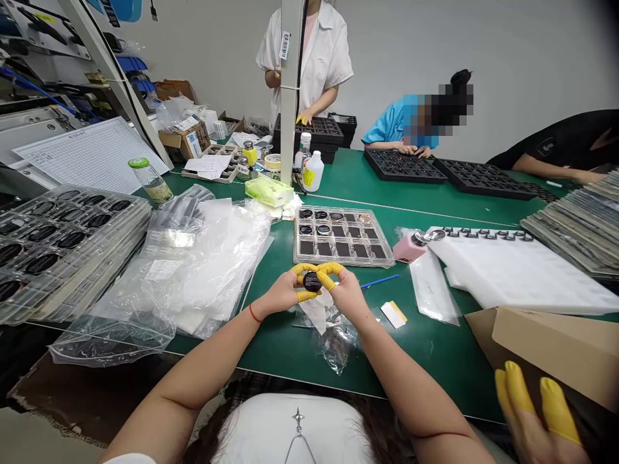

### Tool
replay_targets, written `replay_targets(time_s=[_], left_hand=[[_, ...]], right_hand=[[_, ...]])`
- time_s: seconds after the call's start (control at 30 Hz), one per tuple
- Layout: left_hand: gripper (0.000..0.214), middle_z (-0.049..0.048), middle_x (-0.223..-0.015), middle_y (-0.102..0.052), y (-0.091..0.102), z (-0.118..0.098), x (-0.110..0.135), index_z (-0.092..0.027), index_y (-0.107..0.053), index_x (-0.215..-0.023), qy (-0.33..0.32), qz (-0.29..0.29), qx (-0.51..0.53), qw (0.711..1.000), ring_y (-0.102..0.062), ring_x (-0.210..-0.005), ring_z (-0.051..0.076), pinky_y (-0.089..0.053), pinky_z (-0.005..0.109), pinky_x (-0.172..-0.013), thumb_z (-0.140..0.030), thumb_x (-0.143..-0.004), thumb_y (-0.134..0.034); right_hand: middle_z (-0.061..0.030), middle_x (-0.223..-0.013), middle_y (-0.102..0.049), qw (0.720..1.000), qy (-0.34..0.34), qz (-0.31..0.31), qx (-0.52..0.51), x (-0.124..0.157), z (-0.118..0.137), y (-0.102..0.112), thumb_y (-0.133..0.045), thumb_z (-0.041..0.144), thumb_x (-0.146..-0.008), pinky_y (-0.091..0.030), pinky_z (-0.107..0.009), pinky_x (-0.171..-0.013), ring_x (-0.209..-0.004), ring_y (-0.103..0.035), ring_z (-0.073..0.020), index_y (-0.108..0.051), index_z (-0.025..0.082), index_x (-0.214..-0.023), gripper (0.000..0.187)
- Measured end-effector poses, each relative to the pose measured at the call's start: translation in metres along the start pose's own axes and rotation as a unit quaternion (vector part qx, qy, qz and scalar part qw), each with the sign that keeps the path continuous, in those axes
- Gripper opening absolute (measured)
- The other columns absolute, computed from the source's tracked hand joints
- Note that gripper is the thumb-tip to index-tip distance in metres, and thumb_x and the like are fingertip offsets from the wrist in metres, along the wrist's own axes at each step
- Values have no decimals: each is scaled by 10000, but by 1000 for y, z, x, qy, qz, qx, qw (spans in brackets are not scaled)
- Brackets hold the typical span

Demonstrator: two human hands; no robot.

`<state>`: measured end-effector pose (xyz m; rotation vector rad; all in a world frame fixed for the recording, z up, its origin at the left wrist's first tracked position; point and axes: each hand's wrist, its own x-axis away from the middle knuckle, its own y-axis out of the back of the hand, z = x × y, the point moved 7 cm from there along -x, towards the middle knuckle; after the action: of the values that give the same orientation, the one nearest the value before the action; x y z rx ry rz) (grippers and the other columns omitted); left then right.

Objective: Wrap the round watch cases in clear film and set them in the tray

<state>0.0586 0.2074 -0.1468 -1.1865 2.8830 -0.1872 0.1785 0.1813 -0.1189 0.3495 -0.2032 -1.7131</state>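
Your left hand and right hand grip a round black disc in yellow-cotted fingers; the clear tray's upper slots are filled, lower ones empty.

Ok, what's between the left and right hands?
A round black piece, held between the yellow-capped fingers of the left hand and right hand, shows in the head view.

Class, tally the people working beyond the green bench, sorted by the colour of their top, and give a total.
White coat: 1, a person in a white coat
Blue top: 1, a person in a blue top
Black top: 1, a person in a black top
Total: 3
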Motion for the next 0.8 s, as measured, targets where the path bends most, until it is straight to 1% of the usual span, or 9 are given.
replay_targets(time_s=[0.33, 0.63, 0.8], left_hand=[[495, 29, -914, -649, 1, 1, 0, -195, -510, -1125, -2, -5, -2, 1000, -645, -876, 173, -511, 351, -837, -245, -690, -741], [493, 24, -881, -656, 0, 1, -1, -194, -500, -1134, 0, 1, 0, 1000, -650, -867, 173, -510, 348, -832, -257, -703, -732], [506, 34, -904, -649, 0, 0, -1, -187, -495, -1139, -2, -2, -2, 1000, -645, -864, 170, -508, 339, -821, -265, -699, -733]], right_hand=[[-55, -940, -671, 1000, 8, -10, 12, 0, -1, -1, -564, 333, -786, -437, -382, -859, -912, -596, -218, -613, 206, -753, 140], [-37, -893, -681, 997, 53, -32, 49, 2, 7, 0, -551, 279, -786, -435, -376, -846, -873, -602, -212, -605, 222, -716, 105], [-37, -906, -690, 996, 56, -35, 63, 2, 8, 1, -541, 270, -782, -432, -376, -839, -887, -602, -220, -607, 227, -716, 103]])
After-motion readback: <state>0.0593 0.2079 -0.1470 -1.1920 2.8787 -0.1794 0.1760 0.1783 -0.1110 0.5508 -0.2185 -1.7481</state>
